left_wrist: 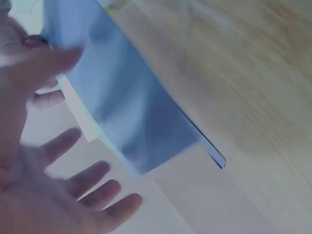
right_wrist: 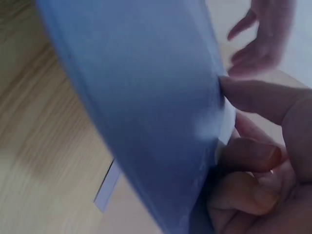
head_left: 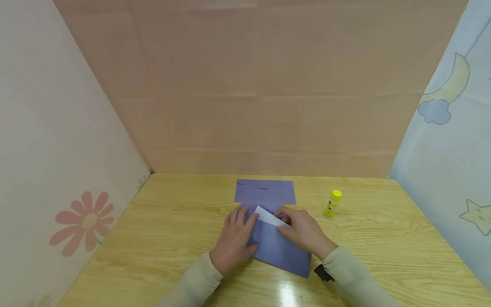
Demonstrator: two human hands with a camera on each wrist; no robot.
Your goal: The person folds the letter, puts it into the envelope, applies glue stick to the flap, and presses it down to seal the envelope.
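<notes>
The grip of the right hand [head_left: 304, 229] is narrow, thumb and fingers pinching the purple envelope [head_left: 283, 251] at its mouth, close to the white paper [head_left: 270, 217] that shows above the edge. The left hand [head_left: 235, 238], its fingers spread and loose, lies alongside the envelope's left side; firm contact is not plain. The envelope slants between the hands over the near part of the bench [head_left: 153, 243]; whether its lower edge touches, I cannot tell.

To handle the paper well, I would keep it parallel to the envelope's sides so a corner doesn't snag, hold the mouth apart with a light pinch, and let the left palm steady the body without creasing it.

Just beyond lies a second envelope [head_left: 264, 195], flat; a yellow glue stick [head_left: 333, 203] stands to its right.
</notes>
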